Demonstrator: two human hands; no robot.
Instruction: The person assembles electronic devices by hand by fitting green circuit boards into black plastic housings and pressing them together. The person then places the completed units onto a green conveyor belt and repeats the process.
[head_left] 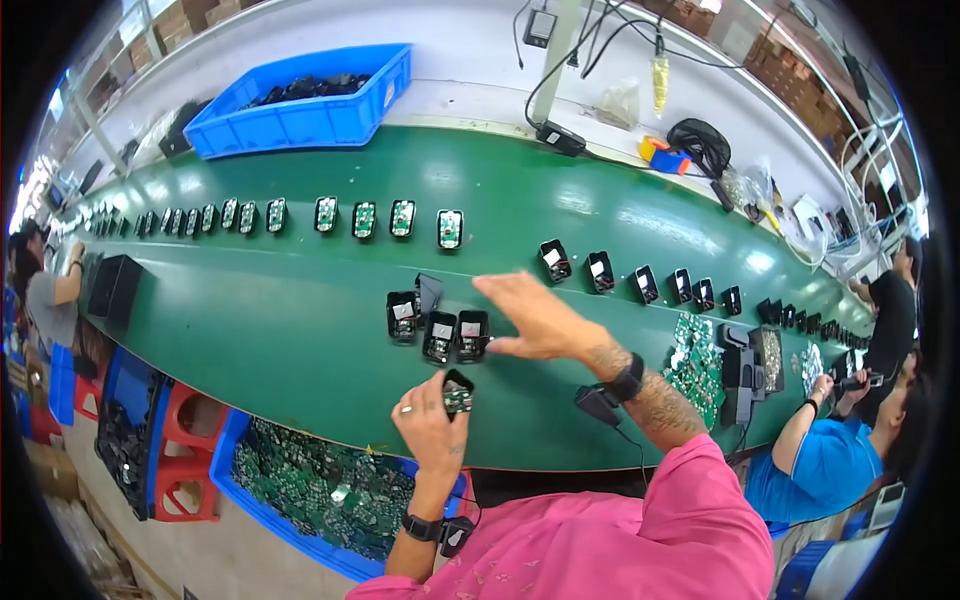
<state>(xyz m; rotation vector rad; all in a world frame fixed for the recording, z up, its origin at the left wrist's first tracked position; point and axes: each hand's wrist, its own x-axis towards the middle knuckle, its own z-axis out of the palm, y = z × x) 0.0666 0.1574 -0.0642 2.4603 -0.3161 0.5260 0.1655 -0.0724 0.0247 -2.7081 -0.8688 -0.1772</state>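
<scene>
Near the table's front edge, my left hand (430, 422) grips a small black housing (458, 394) with a green circuit board showing in its opening. My right hand (540, 318) is stretched out above the table with thumb and fingers apart and nothing in it. Just left of its thumb stands an open black housing (472, 336) with a white part and wires inside. Two similar housings (438, 338) (402, 316) sit beside that one, and a dark housing turned on its side (428, 292) lies behind them.
Along the green table (250, 310) runs a row of housings with green boards (403, 218), continuing right as open housings (600, 271). Loose circuit boards (696, 365) lie at right, and a blue bin of boards (320, 485) stands below the front edge. Other people (830, 450) work at both ends.
</scene>
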